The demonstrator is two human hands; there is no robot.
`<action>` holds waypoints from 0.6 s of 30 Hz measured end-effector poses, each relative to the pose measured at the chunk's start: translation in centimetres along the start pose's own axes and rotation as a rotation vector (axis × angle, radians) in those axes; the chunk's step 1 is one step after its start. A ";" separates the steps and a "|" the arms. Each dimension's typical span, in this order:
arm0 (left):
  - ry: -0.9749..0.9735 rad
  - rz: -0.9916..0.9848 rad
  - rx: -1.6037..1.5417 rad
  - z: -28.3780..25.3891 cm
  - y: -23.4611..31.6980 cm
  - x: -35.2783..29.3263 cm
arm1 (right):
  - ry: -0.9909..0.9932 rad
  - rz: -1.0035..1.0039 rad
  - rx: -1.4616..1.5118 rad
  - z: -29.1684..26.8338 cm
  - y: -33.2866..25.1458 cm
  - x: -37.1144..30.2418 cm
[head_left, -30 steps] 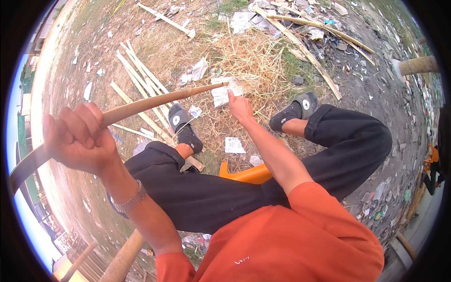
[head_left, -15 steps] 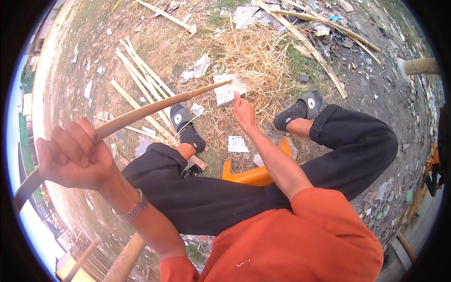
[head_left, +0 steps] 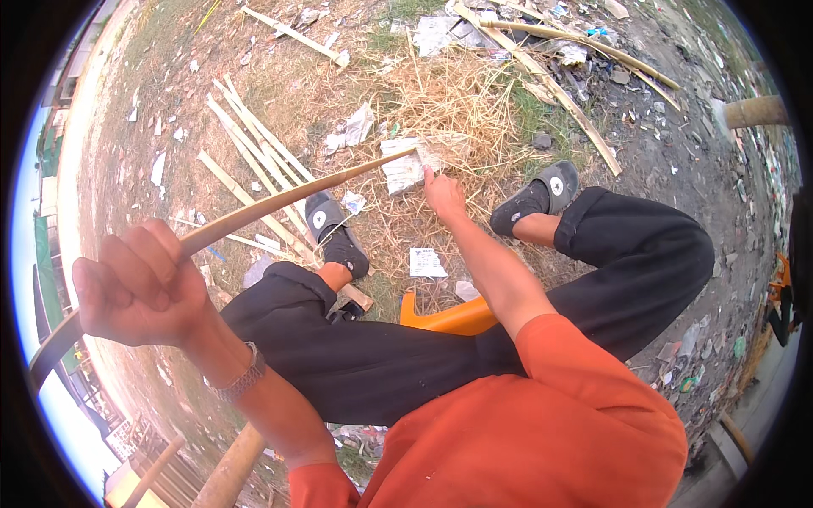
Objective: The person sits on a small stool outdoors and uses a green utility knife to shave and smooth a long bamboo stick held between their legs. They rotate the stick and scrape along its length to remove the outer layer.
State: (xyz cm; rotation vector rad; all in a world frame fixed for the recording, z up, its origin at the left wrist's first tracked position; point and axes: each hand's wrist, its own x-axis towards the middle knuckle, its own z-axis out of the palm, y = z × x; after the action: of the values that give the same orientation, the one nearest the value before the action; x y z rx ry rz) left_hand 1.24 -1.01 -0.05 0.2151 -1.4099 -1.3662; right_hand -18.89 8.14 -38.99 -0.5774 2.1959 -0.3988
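A long bamboo strip (head_left: 279, 200) runs from the far left up to the middle of the view, tapering to a thin tip. My left hand (head_left: 140, 284), with a metal watch on its wrist, is wrapped round the strip's thicker part. The strip's rear end continues past my fist toward the lower left rim. My right hand (head_left: 445, 199) is closed just below the tip, with a thumb or finger pointing up toward it. Whatever it holds is hidden. Beneath the tip, a whitish crumpled sheet (head_left: 401, 176) lies beside a heap of pale shavings (head_left: 461, 110).
Several split bamboo strips (head_left: 246, 131) lie by my left foot. Longer bamboo pieces (head_left: 550, 89) lie at the far right. An orange plastic piece (head_left: 449, 320) is between my legs, near a small printed paper (head_left: 426, 262). Bamboo poles (head_left: 227, 470) stand at the lower left.
My left fist has shifted slightly right and down with the strip. My right hand has moved a little right and down, staying close to the tip.
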 end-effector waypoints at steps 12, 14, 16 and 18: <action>0.329 0.004 0.182 1.6 -0.3 0.1 | -0.244 -0.013 0.411 -6.2 -6.8 -6.5; 0.257 -0.013 0.090 0.7 -0.1 -0.4 | -0.406 -0.033 0.418 -8.4 -9.4 -12.1; 0.115 -0.006 0.036 0.4 -0.1 -0.5 | -0.279 -0.125 0.356 -7.8 -9.3 -13.7; 0.010 -0.037 0.026 0.4 0.2 -0.8 | -0.150 -0.193 0.278 -7.6 -9.0 -15.1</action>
State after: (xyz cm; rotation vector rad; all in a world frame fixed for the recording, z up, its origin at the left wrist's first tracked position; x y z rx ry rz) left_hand 1.32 -0.18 -0.23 0.2661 -1.4219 -1.3754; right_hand -13.84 9.17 -20.60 -0.6438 1.9064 -0.7256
